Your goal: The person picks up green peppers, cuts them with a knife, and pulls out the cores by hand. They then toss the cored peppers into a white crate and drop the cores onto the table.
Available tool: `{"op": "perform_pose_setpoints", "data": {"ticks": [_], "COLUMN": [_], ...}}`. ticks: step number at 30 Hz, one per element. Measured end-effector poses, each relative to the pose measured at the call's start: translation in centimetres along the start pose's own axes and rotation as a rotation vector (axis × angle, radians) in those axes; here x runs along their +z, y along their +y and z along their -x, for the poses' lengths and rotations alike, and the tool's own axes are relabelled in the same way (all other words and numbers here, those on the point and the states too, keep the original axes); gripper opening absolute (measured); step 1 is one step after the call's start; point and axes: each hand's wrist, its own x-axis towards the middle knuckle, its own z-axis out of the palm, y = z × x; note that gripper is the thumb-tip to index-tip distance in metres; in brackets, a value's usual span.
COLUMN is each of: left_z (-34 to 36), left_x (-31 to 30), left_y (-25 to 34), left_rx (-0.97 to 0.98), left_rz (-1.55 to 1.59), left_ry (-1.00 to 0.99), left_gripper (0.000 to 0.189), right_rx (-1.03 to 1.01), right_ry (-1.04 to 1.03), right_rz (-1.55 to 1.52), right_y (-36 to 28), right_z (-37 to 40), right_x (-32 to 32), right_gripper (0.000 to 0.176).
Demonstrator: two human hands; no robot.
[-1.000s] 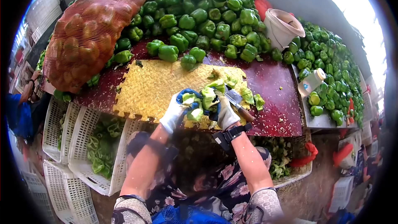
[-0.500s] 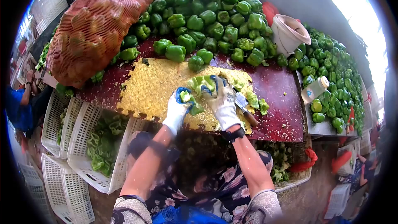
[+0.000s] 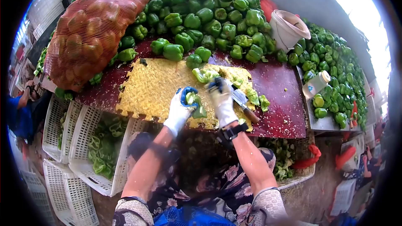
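My left hand [image 3: 183, 104], in a white and blue glove, is wrapped round a cut green pepper piece [image 3: 197, 104] above the front of the yellow mat [image 3: 155, 83]. To its right, my gloved right hand [image 3: 220, 96] is blurred by motion; its fingers point away from me, and what they hold, if anything, cannot be made out. Just beyond it a pale green pepper piece [image 3: 205, 75] lies on the mat. A knife with a wooden handle [image 3: 250, 114] rests right of my right hand, beside pepper scraps [image 3: 252, 96].
Whole green peppers [image 3: 205, 14] are heaped behind the mat. A red mesh sack [image 3: 90, 29] stands at the back left. A white bucket [image 3: 288, 29] and a bottle [image 3: 316, 84] are on the right. White crates [image 3: 79, 159] sit lower left. Another person [image 3: 19, 113] is at far left.
My right hand has drawn back from the pale pepper piece, which now lies on the mat. My left hand still holds its piece. The view has shifted slightly.
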Motion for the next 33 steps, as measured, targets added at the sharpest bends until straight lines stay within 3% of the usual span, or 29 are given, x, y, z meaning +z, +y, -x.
{"op": "perform_pose_setpoints", "data": {"ticks": [1,2,4,5,8,12,14,17,18,19,22,24,26,28,29,30,32,33], "left_z": [0.1,0.0,-0.2,-0.3,-0.3,0.3,0.4,0.4,0.3,0.5,0.9,1.3,1.7,2.3,2.7,3.2,3.8,4.3], "left_x": [0.2,0.1,0.2,0.4,0.5,0.7,0.5,0.2,0.1,0.1,-0.5,-1.9,-5.2,-9.5,-11.8,-14.2,-18.9,-19.6], "left_y": [-0.4,-0.7,-0.9,-0.9,-0.9,0.6,0.4,1.1,1.1,1.0,0.9,2.0,4.1,4.8,4.4,3.9,1.9,1.6], "left_rx": [-0.035,-0.034,-0.127,-0.117,-0.059,0.025,0.164,0.207,0.221,0.220,0.027,-0.057,-0.188,-0.010,-0.007,-0.003,0.035,0.006], "left_rz": [0.076,0.072,0.113,0.192,0.103,0.118,-0.132,-0.091,-0.090,-0.087,0.346,0.680,0.782,1.157,1.253,1.345,1.430,1.483], "left_ry": [0.019,0.020,0.082,0.112,0.165,0.175,0.138,0.088,0.058,0.057,0.028,0.084,0.223,0.113,0.304,0.496,0.650,0.496], "left_gripper": [0.045,0.045,0.045,0.045,0.045,0.044,0.041,0.039,0.039,0.039,0.043,0.046,0.044,0.038,0.039,0.041,0.048,0.046], "right_rx": [-0.143,-0.149,-0.428,-0.257,-0.359,-0.446,-0.423,-0.108,-0.206,-0.142,-0.047,-0.142,-0.136,-0.154,-0.270,-0.176,-0.362,-0.385], "right_ry": [0.188,0.151,0.232,0.074,-0.308,-0.280,-0.287,-0.281,-0.134,-0.102,-0.100,-0.147,-0.006,-0.020,-0.021,-0.126,-0.138,-0.134], "right_rz": [0.120,0.390,0.788,0.598,0.847,0.905,0.876,0.688,0.820,0.816,0.730,1.103,1.002,0.895,0.888,0.729,1.017,1.133], "right_y": [-0.4,-0.8,-1.3,-2.1,-1.6,-0.1,0.5,1.3,0.4,0.4,-0.6,-1.0,-1.8,-2.5,-1.0,-1.5,-1.0,-0.5], "right_z": [-0.2,0.0,1.4,2.5,3.4,4.0,3.5,1.9,2.3,1.7,0.2,-0.5,-0.8,-1.8,-3.4,-3.7,-5.3,-6.3], "right_x": [-0.7,-2.2,-2.5,-2.8,-2.8,-1.7,-1.3,-1.5,-2.1,-2.6,-4.2,-4.9,-4.8,-4.7,-4.5,-4.3,-3.0,-2.0], "right_gripper": [0.035,0.050,0.056,0.058,0.058,0.054,0.054,0.049,0.044,0.042,0.043,0.043,0.055,0.060,0.060,0.061,0.062,0.059]}}
